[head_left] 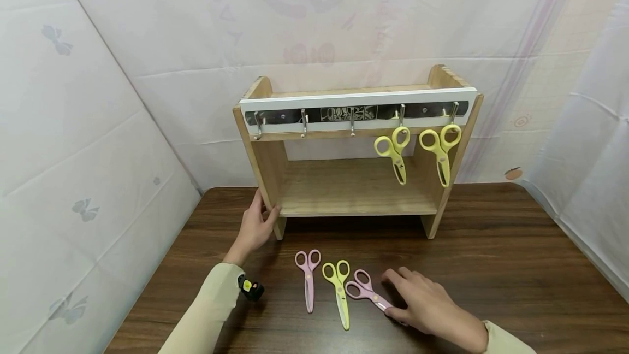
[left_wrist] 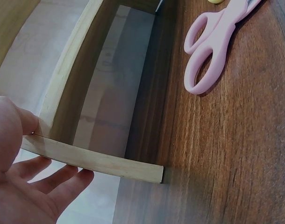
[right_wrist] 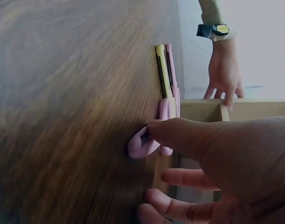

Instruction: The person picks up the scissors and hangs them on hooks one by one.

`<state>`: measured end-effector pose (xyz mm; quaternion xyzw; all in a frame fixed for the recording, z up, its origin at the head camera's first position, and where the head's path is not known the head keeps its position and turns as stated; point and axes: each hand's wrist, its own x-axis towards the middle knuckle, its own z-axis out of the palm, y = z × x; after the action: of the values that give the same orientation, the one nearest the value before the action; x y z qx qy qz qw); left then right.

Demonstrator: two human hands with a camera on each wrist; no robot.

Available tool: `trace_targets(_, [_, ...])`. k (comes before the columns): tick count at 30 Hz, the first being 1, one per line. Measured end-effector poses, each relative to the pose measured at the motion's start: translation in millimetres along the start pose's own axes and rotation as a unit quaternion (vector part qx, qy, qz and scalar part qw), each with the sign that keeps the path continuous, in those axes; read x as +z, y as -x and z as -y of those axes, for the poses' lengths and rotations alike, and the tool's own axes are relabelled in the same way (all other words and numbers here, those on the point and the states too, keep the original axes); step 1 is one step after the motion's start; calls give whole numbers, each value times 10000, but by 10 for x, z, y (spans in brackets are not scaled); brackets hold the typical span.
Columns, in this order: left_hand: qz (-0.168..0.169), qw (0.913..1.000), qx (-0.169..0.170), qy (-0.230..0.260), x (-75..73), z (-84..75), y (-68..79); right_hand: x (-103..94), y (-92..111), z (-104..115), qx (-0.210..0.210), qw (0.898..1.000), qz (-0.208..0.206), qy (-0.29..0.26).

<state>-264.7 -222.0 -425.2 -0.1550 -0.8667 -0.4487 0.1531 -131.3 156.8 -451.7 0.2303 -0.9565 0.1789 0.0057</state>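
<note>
My left hand (head_left: 255, 226) grips the left side panel of a wooden shelf (head_left: 354, 209), thumb on the inner side and fingers on the outer. In the left wrist view the fingers (left_wrist: 67, 184) lie against the panel's outside. My right hand (head_left: 427, 302) is over a slanted pair of pink scissors (head_left: 366, 290), its thumb at the blade end and the other fingers spread apart from it. Further left lie yellow scissors (head_left: 340, 291) and another pair of pink scissors (head_left: 308, 277), handles toward the shelf.
A white rail (head_left: 280, 104) with several metal hooks crosses the shelf's top front. On its two right hooks hang yellow scissors (head_left: 395, 152) and more yellow scissors (head_left: 442, 152). The shelf stands on a dark wood table (head_left: 491, 250) before a white curtain (head_left: 187, 31).
</note>
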Motion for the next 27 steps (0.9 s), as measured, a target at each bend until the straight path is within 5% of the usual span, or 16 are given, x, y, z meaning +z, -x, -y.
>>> trace_targets(12, [24,10000,-13,24,-2,6,4,-41,-18,-203,-323,9991,-260,25])
trace_targets(27, [0,10000,-19,-32,1,-5,-1,-55,-65,-257,-246,9991,-338,54])
